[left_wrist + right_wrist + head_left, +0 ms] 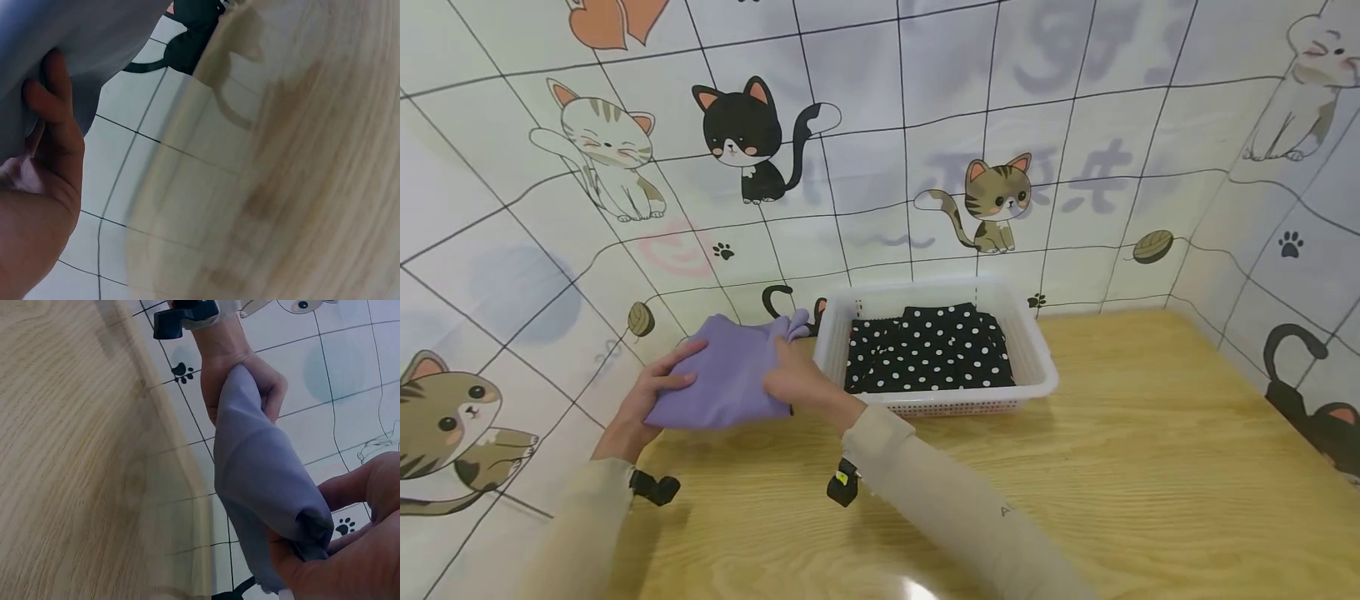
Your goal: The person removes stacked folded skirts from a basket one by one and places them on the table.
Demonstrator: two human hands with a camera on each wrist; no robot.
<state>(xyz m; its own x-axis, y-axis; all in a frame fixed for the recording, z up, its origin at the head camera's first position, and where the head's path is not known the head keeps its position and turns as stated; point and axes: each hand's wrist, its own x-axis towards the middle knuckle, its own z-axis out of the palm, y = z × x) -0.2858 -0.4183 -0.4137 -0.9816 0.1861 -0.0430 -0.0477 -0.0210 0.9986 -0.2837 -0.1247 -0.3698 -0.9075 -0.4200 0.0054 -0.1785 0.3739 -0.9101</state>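
A folded purple cloth [722, 375] is held up over the table, left of the basket, by both hands. My left hand [651, 396] grips its left end, with fingers spread over the upper face. At the right end my right hand [801, 379] grips the cloth, and a bunched bit sticks up beyond the fingers. The right wrist view shows the cloth [269, 469] edge-on as a thick, rolled-looking bundle between the two hands. In the left wrist view, curled fingers of the left hand [56, 137] press into the cloth [87, 37].
A white plastic basket [1037, 379] stands against the back wall, right of the cloth. Inside lies folded black fabric with white dots [932, 350]. The wooden table [1150, 467] meets walls [865, 167] covered in cat prints on the left, back and right.
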